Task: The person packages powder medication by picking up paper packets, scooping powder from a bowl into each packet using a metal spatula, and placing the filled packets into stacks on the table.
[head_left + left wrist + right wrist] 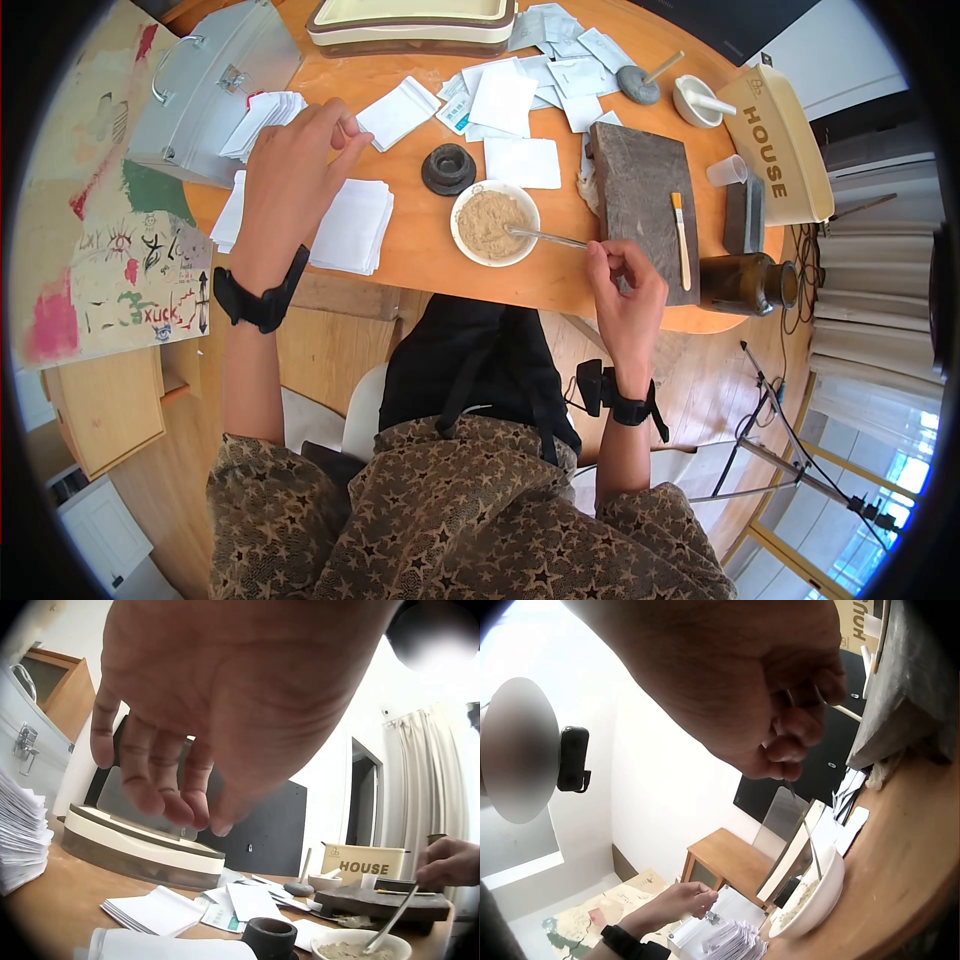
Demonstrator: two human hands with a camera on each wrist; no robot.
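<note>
A white bowl [497, 263] of light brown powder [485, 222] stands near the table's front edge. My right hand [630, 305] pinches the handle of a thin metal spoon [552, 237], whose far end rests in the powder. To the left, my left hand [298, 165] is raised over stacks of folded white paper [352, 228], its fingers loosely bent. Nothing shows between those fingers [176, 806] in the left wrist view. Behind the bowl are a dark round stand [448, 170] and a blank white sheet [522, 163].
A dark slab [640, 205] carrying a flat brush [681, 240] lies right of the bowl, beside a brown jar [745, 284]. Small packets [578, 78] spread across the back near a mortar [697, 103]. A silver case [215, 95] stands at the left.
</note>
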